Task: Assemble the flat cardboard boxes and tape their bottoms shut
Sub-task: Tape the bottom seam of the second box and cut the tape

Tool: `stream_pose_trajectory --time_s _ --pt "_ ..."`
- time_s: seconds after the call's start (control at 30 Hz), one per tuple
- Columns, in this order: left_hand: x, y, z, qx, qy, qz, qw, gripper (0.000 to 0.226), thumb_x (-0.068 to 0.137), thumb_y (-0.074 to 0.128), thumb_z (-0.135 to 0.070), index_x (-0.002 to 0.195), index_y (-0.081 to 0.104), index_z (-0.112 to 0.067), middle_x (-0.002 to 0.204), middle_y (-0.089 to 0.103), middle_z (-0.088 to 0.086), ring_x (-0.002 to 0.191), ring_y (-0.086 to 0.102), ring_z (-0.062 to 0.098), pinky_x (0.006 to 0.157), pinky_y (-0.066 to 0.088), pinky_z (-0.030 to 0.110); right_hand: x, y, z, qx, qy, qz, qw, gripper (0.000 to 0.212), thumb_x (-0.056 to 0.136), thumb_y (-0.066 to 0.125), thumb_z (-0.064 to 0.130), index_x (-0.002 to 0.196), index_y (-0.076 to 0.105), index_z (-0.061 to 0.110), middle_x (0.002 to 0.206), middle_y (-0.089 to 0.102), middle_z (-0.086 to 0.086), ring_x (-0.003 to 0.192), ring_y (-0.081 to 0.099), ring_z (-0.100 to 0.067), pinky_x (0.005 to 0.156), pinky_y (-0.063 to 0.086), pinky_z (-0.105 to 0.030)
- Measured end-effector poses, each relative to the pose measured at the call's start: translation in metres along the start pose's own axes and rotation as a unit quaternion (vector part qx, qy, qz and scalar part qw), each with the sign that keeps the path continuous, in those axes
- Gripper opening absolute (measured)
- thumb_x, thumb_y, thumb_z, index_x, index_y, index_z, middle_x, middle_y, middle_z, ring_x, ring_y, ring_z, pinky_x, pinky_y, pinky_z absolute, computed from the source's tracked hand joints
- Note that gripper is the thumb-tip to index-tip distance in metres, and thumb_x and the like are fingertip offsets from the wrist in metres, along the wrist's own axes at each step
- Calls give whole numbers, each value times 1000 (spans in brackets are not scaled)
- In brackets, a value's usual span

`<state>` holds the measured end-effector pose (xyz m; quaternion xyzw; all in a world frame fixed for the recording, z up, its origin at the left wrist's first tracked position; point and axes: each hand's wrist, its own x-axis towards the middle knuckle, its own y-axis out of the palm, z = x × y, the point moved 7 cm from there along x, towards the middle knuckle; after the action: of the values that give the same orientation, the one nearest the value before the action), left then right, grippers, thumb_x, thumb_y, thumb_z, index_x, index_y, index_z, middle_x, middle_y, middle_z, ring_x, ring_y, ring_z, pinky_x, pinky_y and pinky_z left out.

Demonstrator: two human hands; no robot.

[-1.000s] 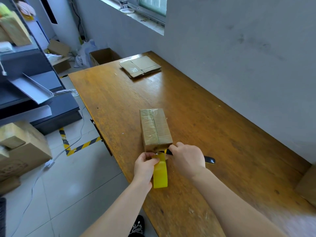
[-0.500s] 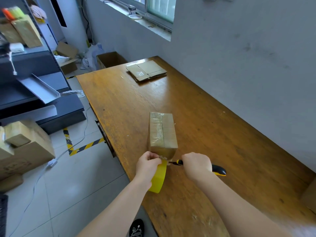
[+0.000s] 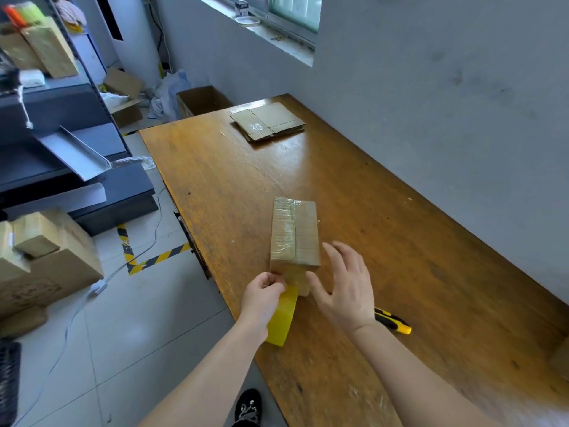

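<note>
A small assembled cardboard box (image 3: 295, 232) stands on the wooden table (image 3: 400, 241), with clear tape running along its top seam. My left hand (image 3: 261, 298) grips a yellow tape roll (image 3: 281, 318) at the box's near end. My right hand (image 3: 345, 282) hovers with its fingers spread beside the box's near right corner and holds nothing. A yellow and black utility knife (image 3: 392, 321) lies on the table just right of my right wrist. A stack of flat cardboard boxes (image 3: 268, 120) sits at the far end of the table.
An open cardboard box (image 3: 201, 100) stands on the floor beyond the table's far end. Dark shelving (image 3: 61, 143) and stacked cartons (image 3: 40, 257) fill the left side. A grey wall (image 3: 446, 103) runs along the table's right edge. My shoe (image 3: 248, 406) is below the table edge.
My right hand has put the knife down on the table and opened beside the box. My left hand still holds the tape roll at the box's near end.
</note>
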<state>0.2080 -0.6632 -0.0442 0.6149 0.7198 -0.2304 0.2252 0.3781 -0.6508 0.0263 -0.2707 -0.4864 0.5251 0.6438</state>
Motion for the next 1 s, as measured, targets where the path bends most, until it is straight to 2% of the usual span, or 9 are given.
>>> stream_pose_trajectory --time_s 0.1,0.2,0.4,0.53,0.67,0.73,0.8,0.9,1.0 --pt "0 0 0 0 -2 -2 1000 16 95 59 -30 83 69 -23 96 72 6 102 64 34 92 51 52 23 11 31 -57 -86 21 994 75 80 67 55 142 42 21 146 45 -14 134 43 -32 103 42 -45" --pt "1 -1 -2 10 5 -10 1000 19 96 59 -32 81 68 -25 96 71 8 98 64 33 90 52 52 29 30 31 -83 -106 50 990 82 69 83 45 139 49 19 144 49 -17 133 46 -37 98 49 -51" --pt "-1 1 -4 49 4 11 999 17 99 55 -33 87 64 -23 94 69 5 100 63 33 80 52 41 37 29 32 -104 -141 43 984 83 60 88 45 131 56 15 131 57 -17 122 53 -38 89 52 -49" --pt "-8 -1 -5 60 2 20 998 18 99 54 -31 86 64 -24 95 69 4 100 62 31 86 52 44 42 33 34 -134 -120 78 981 92 48 91 50 127 58 16 130 57 -15 122 52 -37 85 53 -48" --pt "-14 -10 -7 62 3 22 998 15 97 58 -30 87 64 -21 101 68 12 100 63 36 89 53 50 40 38 31 -65 -84 95 990 87 59 88 43 134 53 15 140 47 -15 134 34 -34 93 52 -48" --pt "-17 -13 -11 57 8 24 998 12 95 61 -27 86 63 -21 103 68 14 90 63 32 83 54 47 41 37 33 -75 -93 111 987 87 66 86 38 140 47 16 146 41 -15 138 26 -34 98 50 -49" --pt "-20 -15 -17 51 11 29 998 8 96 61 -22 88 63 -20 100 68 13 84 61 25 73 52 39 40 35 33 -88 -101 143 981 89 71 82 41 146 39 18 151 34 -13 142 22 -32 108 41 -48" --pt "-28 -18 -31 62 23 51 997 5 95 60 -19 91 63 -19 97 67 10 80 59 23 69 49 34 36 17 32 -20 -63 112 991 72 78 72 44 141 47 21 148 39 -8 140 29 -28 113 31 -44" --pt "-41 -16 -52 88 45 77 992 8 97 59 -19 90 63 -19 90 66 7 77 58 21 66 47 32 22 -11 42 100 -27 18 994 40 81 59 42 111 70 19 115 61 -1 113 52 -21 92 46 -39"
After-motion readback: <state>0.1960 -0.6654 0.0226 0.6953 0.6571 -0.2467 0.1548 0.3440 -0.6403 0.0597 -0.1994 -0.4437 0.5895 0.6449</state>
